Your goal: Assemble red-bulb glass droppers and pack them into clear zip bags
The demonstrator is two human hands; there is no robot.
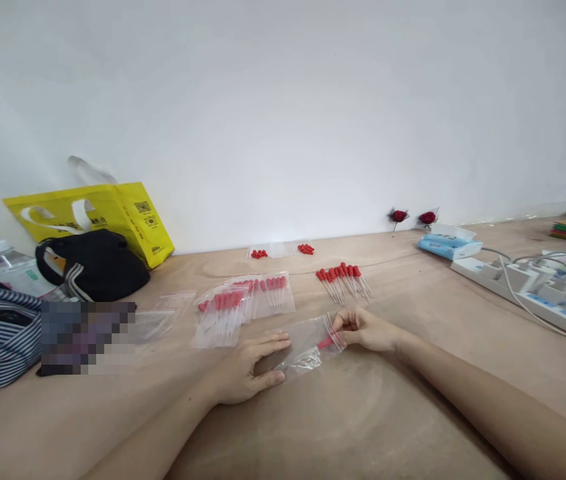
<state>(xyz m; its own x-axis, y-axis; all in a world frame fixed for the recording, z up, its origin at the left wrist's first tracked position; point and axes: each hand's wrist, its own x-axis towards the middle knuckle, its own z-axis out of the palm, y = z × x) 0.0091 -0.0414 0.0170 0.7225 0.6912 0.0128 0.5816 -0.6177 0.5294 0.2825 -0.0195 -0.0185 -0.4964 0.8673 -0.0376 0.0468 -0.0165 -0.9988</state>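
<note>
A clear zip bag (303,347) lies on the table between my hands. My left hand (250,370) rests at the bag's left end, with fingers and thumb apart. At the bag's mouth, my right hand (360,328) is closed in a pinch around a red-headed stick (325,343), whose red end shows inside the bag; the fingers hide the rest of it. Beyond my right hand lies a loose group of red-headed sticks (343,273) with thin pale stems. Filled clear bags of such sticks (227,303) overlap beyond my left hand.
Flat clear bags (155,320) lie to the left. Farther back are two small bags with red pieces (259,254). A yellow tote (137,220), black cap (107,267) and striped pouch (0,340) stand left. At right are a tissue pack (447,245) and power strip (527,297) with cables.
</note>
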